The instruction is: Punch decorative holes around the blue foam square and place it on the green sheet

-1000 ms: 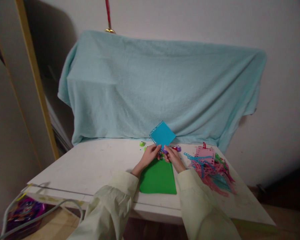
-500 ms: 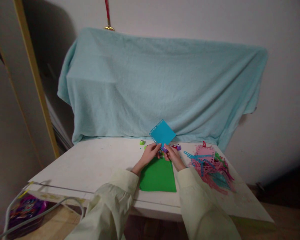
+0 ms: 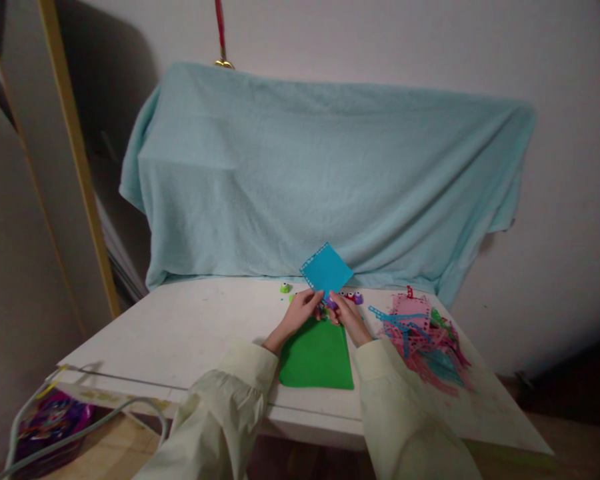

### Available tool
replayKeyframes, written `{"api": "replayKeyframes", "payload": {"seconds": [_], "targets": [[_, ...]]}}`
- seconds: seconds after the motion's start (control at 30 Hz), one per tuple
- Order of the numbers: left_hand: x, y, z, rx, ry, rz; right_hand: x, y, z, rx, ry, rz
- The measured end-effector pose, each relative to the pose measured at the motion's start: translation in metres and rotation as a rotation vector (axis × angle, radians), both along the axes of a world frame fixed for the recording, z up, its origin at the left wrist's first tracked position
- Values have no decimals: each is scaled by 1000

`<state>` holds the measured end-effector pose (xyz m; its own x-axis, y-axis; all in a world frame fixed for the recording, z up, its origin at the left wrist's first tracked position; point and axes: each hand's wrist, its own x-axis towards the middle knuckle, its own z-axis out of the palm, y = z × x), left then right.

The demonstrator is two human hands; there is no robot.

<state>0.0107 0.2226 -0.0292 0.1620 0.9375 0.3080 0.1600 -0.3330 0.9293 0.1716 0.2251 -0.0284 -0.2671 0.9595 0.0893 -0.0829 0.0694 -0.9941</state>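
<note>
Behind the white table (image 3: 180,333), a large pale blue cloth (image 3: 320,180) is draped over something bulky against the wall. On the table's near middle, a green sheet (image 3: 316,363) is laid flat, reaching almost to the near edge. Toward the table's right end, a heap of pink, blue and green paper offcuts (image 3: 423,340) is spread. Above the far end of the green sheet, a square of blue paper (image 3: 327,270) is held up on one corner like a diamond; its upper left edge is lined with a row of small punched holes. Its lowest corner is pinched by the left hand (image 3: 300,313). Just beside it, the right hand (image 3: 347,315) is closed on a small purple punch (image 3: 331,303) at that same corner. By the table's far edge, a green punch (image 3: 285,288) and other little punches (image 3: 354,297) are set.
</note>
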Motion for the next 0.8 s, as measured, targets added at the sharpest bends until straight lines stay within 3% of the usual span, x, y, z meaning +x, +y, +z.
{"api": "replayKeyframes", "payload": {"seconds": [0.8], "targets": [[-1,-1,1,-30,-17,-66,-1,1,-1,-4,-2,4]]}}
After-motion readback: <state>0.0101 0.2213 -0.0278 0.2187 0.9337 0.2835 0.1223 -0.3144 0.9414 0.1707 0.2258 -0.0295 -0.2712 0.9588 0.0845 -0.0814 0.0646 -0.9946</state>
